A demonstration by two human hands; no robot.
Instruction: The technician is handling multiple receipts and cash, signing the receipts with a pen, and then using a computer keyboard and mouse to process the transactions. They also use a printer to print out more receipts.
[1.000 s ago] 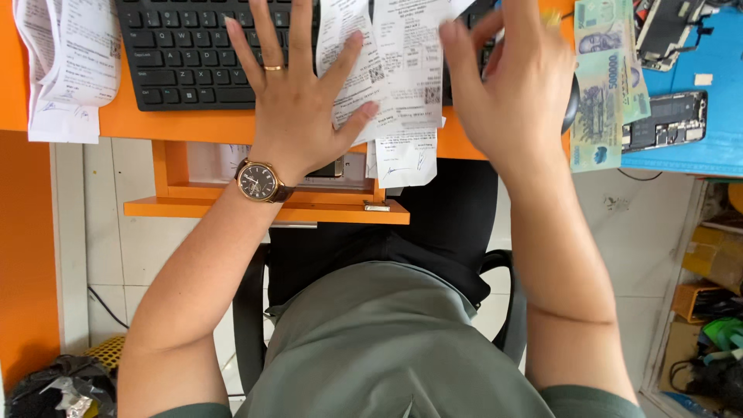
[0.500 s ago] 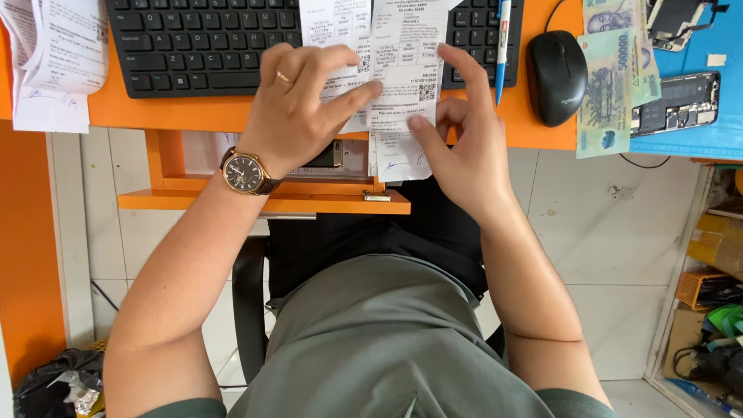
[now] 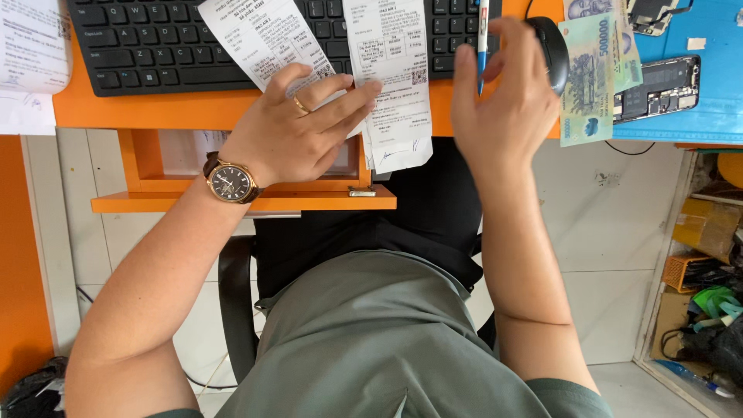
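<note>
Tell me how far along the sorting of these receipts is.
Two receipts already lie apart on the keyboard: the left hand pins the slanted receipt and touches the upright receipt. The right hand hovers beside the pen, holding nothing. More slips wait far left.

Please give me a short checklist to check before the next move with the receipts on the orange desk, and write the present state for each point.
1. The left hand holds the receipts: ok, its fingers lie on the left receipt and reach the right receipt.
2. Both receipts lie fully on the desk: not ok, the right one hangs over the front edge.
3. The right hand is free: ok, it is raised and open, holding nothing.
4. The pen is within reach: ok, it is just above the right hand.
5. The banknotes are safe: not ok, one hangs over the desk edge.
6. The keyboard is uncovered: not ok, the receipts lie over its keys.
</note>
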